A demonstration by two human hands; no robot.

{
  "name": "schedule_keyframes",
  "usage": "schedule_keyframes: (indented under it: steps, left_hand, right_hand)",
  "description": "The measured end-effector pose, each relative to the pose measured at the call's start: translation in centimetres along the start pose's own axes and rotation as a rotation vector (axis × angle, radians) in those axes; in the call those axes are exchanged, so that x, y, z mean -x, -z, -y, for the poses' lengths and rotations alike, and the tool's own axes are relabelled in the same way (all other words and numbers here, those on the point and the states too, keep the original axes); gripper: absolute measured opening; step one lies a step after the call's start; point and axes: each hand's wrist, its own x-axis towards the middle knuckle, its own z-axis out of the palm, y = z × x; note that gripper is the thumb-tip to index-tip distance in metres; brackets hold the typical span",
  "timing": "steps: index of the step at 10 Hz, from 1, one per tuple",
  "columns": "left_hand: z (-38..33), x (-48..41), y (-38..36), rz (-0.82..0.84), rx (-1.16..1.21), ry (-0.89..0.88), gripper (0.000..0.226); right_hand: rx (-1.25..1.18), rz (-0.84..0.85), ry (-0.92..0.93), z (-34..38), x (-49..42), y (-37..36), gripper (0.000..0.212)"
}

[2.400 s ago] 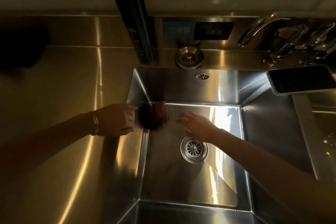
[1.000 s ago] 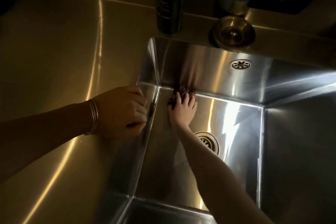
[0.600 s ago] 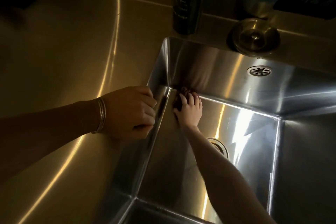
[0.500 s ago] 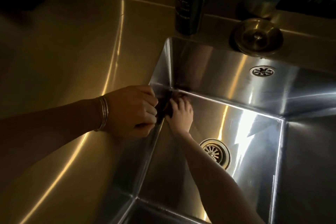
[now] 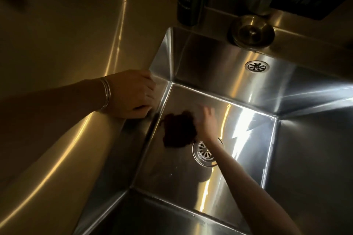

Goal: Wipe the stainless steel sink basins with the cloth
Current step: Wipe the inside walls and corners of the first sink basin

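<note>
The right grip point(image 5: 207, 122) is motion-blurred. Its fingers look fairly straight and spread, but the thumb side is lost against the cloth, so I cannot tell whether it pinches the fabric or only pushes it. The dark, crumpled cloth point(image 5: 178, 129) lies bunched on the floor of the brushed stainless steel sink basin point(image 5: 219, 74). It touches the hand's left edge, near the left wall and just up-left of the round slotted drain strainer point(image 5: 205, 151).

To wipe well, the palm probably ought to sit squarely on top of the cloth, not beside it. The wad should be flattened so more fabric meets the steel. Strokes should overlap and follow the brushed grain towards the drain, with fingertips pressing fabric into the floor-to-wall seams. The walls and the oval overflow grille point(image 5: 257, 66) likely need passes too.

The left grip point(image 5: 133, 94), with silver bangles point(image 5: 106, 93) at its wrist, is curled with nothing visibly in it. It rests on the steel desk point(image 5: 66, 44) at the basin's left rim, a useful brace.
</note>
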Motion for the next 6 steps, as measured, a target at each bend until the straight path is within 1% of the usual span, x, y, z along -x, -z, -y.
schedule_keyframes:
  steps: [1, 2, 3, 4, 5, 6]
  left_hand:
    - [-0.5, 0.1, 1.1, 0.090, -0.023, 0.111, 0.030]
    - [-0.1, -0.3, 0.5, 0.046, 0.031, 0.100, 0.030]
    - [0.1, 0.0, -0.4, -0.018, 0.038, 0.070, 0.032]
    - [0.4, -0.2, -0.6, -0.064, 0.046, 0.056, 0.035]
    - [0.3, -0.1, -0.8, -0.083, 0.020, 0.068, 0.035]
    - [0.1, 0.0, -1.0, -0.144, 0.016, 0.052, 0.033]
  right_hand:
    - [0.148, -0.244, 0.124, 0.3, -1.3, 0.2, 0.051]
    - [0.456, 0.222, 0.287, -1.3, 1.0, -2.8, 0.069]
    - [0.717, 0.375, 0.441, -3.6, 4.3, -6.3, 0.086]
    - [0.877, 0.509, 0.800, -4.4, 2.5, -5.8, 0.085]
    - [0.872, 0.405, 0.648, -3.2, 0.4, -5.3, 0.079]
    - [0.739, 0.342, 0.237, 0.8, 1.7, -7.5, 0.076]
